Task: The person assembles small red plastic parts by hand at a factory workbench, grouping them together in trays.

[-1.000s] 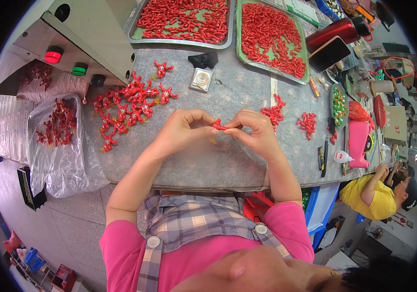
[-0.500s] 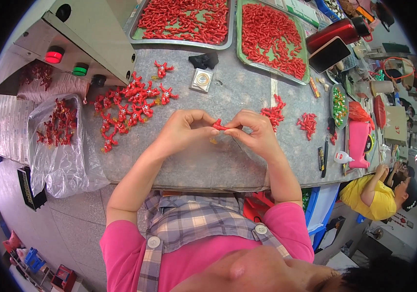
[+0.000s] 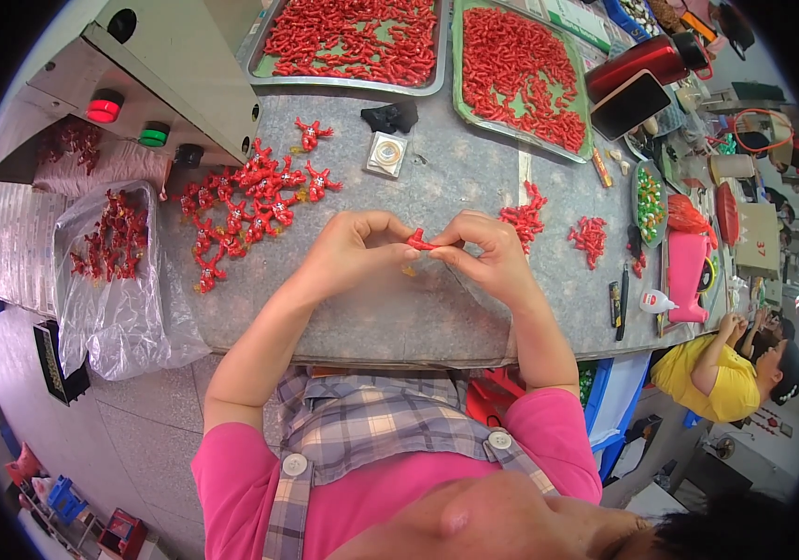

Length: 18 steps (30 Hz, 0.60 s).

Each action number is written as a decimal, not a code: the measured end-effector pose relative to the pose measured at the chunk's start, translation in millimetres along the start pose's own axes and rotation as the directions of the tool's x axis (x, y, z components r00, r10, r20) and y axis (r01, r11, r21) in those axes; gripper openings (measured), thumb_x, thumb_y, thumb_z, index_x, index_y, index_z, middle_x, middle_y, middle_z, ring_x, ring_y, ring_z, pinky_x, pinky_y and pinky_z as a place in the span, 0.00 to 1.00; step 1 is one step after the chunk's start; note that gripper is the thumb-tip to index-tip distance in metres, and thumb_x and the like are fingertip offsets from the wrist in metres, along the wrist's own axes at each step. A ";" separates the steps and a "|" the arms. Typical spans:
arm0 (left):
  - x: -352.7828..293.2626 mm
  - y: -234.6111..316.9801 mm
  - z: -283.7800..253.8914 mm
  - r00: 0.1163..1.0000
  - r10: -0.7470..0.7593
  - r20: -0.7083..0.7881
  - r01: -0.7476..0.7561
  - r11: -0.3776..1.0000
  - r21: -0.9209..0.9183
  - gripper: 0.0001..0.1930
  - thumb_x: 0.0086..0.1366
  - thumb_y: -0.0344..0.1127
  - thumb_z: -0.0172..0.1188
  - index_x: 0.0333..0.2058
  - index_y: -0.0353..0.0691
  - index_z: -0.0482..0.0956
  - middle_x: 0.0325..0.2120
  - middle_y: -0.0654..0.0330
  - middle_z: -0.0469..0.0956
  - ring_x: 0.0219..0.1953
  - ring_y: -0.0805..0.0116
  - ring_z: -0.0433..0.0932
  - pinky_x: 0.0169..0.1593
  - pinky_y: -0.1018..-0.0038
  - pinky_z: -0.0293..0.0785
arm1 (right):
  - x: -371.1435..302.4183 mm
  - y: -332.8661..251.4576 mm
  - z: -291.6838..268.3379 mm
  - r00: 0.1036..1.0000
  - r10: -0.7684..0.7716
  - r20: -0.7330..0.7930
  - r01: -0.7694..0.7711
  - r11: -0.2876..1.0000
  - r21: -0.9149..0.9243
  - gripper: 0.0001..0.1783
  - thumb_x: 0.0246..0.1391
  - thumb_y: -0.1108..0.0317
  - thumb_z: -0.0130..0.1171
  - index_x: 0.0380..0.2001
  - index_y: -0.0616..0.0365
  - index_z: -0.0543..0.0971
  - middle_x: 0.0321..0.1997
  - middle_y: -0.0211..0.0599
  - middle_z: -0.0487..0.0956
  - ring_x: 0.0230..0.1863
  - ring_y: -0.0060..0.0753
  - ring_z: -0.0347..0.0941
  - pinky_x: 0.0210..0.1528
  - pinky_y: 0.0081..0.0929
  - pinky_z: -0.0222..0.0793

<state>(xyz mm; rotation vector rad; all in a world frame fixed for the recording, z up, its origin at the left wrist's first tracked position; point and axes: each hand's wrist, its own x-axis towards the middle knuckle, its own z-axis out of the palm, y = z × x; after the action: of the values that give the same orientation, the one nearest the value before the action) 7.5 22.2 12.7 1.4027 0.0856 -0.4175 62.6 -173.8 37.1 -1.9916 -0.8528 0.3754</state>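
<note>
Between my two hands, above the middle of the grey table (image 3: 371, 322), is a small red plastic figure (image 3: 420, 240) with a yellowish bit below it. My left hand (image 3: 355, 245) pinches its left side between thumb and forefinger. On the other side, my right hand (image 3: 485, 250) pinches its right end the same way; the fingertips hide part of it. A heap of red figures (image 3: 255, 201) lies to the left of my left hand. Just beyond my right hand is a small pile of red pieces (image 3: 525, 217), with another red pile (image 3: 589, 238) farther right.
Two trays of red parts (image 3: 441, 79) (image 3: 589, 154) stand at the back. A grey machine (image 3: 161, 70) with buttons and a plastic-lined bin (image 3: 68, 233) are left. A phone (image 3: 631, 105), red flask (image 3: 642, 65), glue bottle (image 3: 656, 301) and a co-worker in yellow (image 3: 712, 378) are right.
</note>
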 end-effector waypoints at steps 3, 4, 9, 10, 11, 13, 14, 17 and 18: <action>0.0 -1.5 0.3 1.000 -0.008 0.000 0.008 1.000 -0.027 0.09 0.53 0.28 0.62 0.31 0.30 0.76 0.25 0.60 0.77 0.27 0.75 0.76 0.30 0.81 0.71 | -0.4 -0.7 0.2 1.000 -0.004 -0.009 0.004 1.000 0.006 0.07 0.42 0.68 0.62 0.24 0.60 0.76 0.22 0.34 0.74 0.24 0.29 0.70 0.27 0.23 0.64; 0.0 -1.9 0.2 1.000 -0.003 0.001 0.003 1.000 -0.018 0.08 0.53 0.30 0.62 0.31 0.32 0.77 0.24 0.61 0.78 0.27 0.78 0.76 0.30 0.82 0.70 | -0.2 -0.9 0.1 1.000 -0.004 -0.009 0.004 1.000 0.006 0.07 0.42 0.68 0.62 0.24 0.60 0.76 0.22 0.34 0.74 0.24 0.29 0.70 0.27 0.23 0.64; 0.2 -4.3 -0.4 1.000 0.006 0.007 -0.005 0.999 -0.048 0.08 0.53 0.31 0.61 0.31 0.35 0.77 0.23 0.63 0.78 0.26 0.80 0.76 0.30 0.82 0.70 | 0.2 -1.8 0.2 1.000 0.002 -0.006 -0.002 1.000 0.013 0.08 0.43 0.68 0.62 0.24 0.60 0.76 0.22 0.34 0.74 0.24 0.28 0.70 0.27 0.23 0.64; 0.1 -2.6 -0.4 1.000 0.001 0.004 0.000 1.000 -0.026 0.08 0.53 0.30 0.61 0.31 0.32 0.77 0.24 0.61 0.78 0.26 0.78 0.76 0.30 0.82 0.70 | 0.4 -1.7 0.1 1.000 0.002 -0.007 -0.002 1.000 0.013 0.08 0.43 0.68 0.62 0.24 0.60 0.76 0.22 0.34 0.74 0.24 0.28 0.70 0.27 0.23 0.64; 0.2 -1.6 -0.3 1.000 -0.004 0.000 0.004 1.000 -0.004 0.08 0.53 0.28 0.62 0.31 0.30 0.76 0.25 0.60 0.77 0.26 0.75 0.76 0.29 0.81 0.70 | 0.5 -1.5 0.0 1.000 -0.001 -0.005 0.002 1.000 0.010 0.08 0.43 0.68 0.62 0.24 0.60 0.76 0.22 0.34 0.74 0.24 0.28 0.70 0.27 0.23 0.64; 0.3 -2.1 -0.2 1.000 -0.006 0.002 0.006 1.000 -0.025 0.08 0.53 0.28 0.62 0.31 0.30 0.76 0.25 0.60 0.77 0.27 0.75 0.76 0.29 0.81 0.70 | 0.7 -1.3 0.1 1.000 -0.005 -0.004 0.005 1.000 0.008 0.08 0.43 0.68 0.62 0.24 0.60 0.76 0.22 0.34 0.74 0.24 0.28 0.70 0.27 0.23 0.64; 0.2 -2.1 -0.2 1.000 -0.007 0.003 0.007 0.999 -0.047 0.09 0.53 0.28 0.62 0.31 0.30 0.76 0.25 0.60 0.77 0.27 0.75 0.76 0.29 0.81 0.70 | 0.8 -1.2 0.3 1.000 -0.006 -0.005 0.006 1.000 0.013 0.08 0.43 0.68 0.62 0.24 0.60 0.76 0.21 0.34 0.73 0.24 0.28 0.69 0.27 0.23 0.64; 0.2 -1.7 -0.5 1.000 -0.001 0.003 0.001 1.000 -0.015 0.09 0.53 0.29 0.62 0.31 0.30 0.76 0.25 0.60 0.77 0.27 0.75 0.76 0.30 0.81 0.70 | 0.5 -1.3 0.3 1.000 0.001 -0.006 -0.001 1.000 0.025 0.07 0.43 0.68 0.62 0.24 0.60 0.76 0.21 0.33 0.73 0.24 0.28 0.69 0.27 0.23 0.64; 0.2 -1.4 -0.4 1.000 -0.001 0.003 0.001 1.000 -0.015 0.09 0.53 0.29 0.62 0.31 0.30 0.76 0.25 0.60 0.77 0.27 0.75 0.76 0.30 0.81 0.70 | 0.4 -1.4 0.2 1.000 0.008 -0.005 -0.008 0.999 0.033 0.07 0.43 0.68 0.62 0.24 0.60 0.76 0.21 0.33 0.73 0.24 0.28 0.69 0.27 0.23 0.64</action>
<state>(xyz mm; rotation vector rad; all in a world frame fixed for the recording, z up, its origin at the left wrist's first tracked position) 7.3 22.4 11.2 1.3874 0.0863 -0.4192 62.2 -172.9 38.1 -1.9652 -0.8307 0.3858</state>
